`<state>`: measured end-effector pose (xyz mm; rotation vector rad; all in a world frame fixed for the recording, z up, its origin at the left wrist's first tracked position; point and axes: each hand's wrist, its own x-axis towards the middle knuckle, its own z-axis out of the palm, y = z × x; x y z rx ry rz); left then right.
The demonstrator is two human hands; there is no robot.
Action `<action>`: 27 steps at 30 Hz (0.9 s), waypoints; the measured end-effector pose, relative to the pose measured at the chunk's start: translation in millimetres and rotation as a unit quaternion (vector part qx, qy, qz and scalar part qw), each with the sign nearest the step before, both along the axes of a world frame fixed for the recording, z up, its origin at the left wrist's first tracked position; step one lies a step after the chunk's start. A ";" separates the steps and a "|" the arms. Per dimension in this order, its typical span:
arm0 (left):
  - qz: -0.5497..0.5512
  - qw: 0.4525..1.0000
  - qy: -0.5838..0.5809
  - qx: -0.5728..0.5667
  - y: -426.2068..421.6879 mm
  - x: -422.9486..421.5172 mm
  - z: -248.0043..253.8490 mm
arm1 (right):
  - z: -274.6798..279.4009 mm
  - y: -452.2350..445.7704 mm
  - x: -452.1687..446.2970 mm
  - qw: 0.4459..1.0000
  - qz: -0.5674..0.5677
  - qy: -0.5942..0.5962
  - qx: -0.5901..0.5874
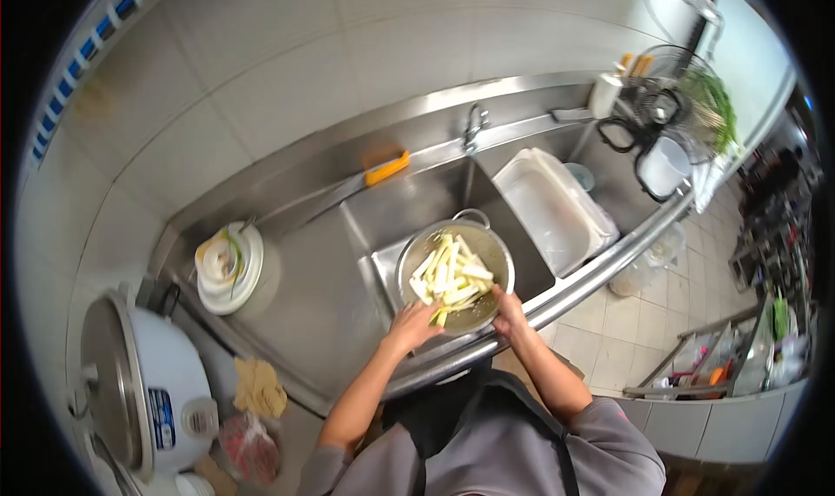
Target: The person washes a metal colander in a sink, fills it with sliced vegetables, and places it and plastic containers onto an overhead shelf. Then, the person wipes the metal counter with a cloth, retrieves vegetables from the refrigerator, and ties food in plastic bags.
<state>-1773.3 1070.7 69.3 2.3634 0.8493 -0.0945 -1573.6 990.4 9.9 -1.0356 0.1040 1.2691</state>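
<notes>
A round metal colander [501, 257] with a loop handle at its far side is held over the near part of a steel sink basin [409, 199]. Pale yellow-white vegetable sticks [450, 266] are heaped inside it; I cannot tell which vegetable. My left hand [412, 326] is closed over the near left rim, its fingertips beside the sticks. At the near right rim, my right hand [509, 312] grips the colander, thumb by the edge and the other fingers mostly hidden beneath.
Left on the steel drainboard [304, 270] stand stacked plates [230, 287] with scraps. A knife with an orange handle [387, 168] lies behind, near the faucet [475, 129]. The right basin holds a white tub [548, 205]. A large rice cooker [165, 383] stands at the lower left.
</notes>
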 end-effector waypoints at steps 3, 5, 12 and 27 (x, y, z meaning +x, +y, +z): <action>-0.003 1.000 0.019 -0.009 10.8 16.2 -18.5 | -13.7 0.3 -0.2 0.994 -0.004 -0.103 -0.032; 0.021 0.997 0.010 -0.080 11.7 23.0 -14.6 | 2.9 -0.9 -8.4 0.996 -0.035 -0.069 0.036; -0.152 0.986 -0.002 -0.062 38.3 37.7 68.7 | 26.8 -16.9 2.1 0.995 -0.095 0.036 0.012; 0.060 0.937 -0.284 0.194 -65.3 135.8 97.8 | 80.8 -115.1 140.5 0.994 -0.032 0.038 0.093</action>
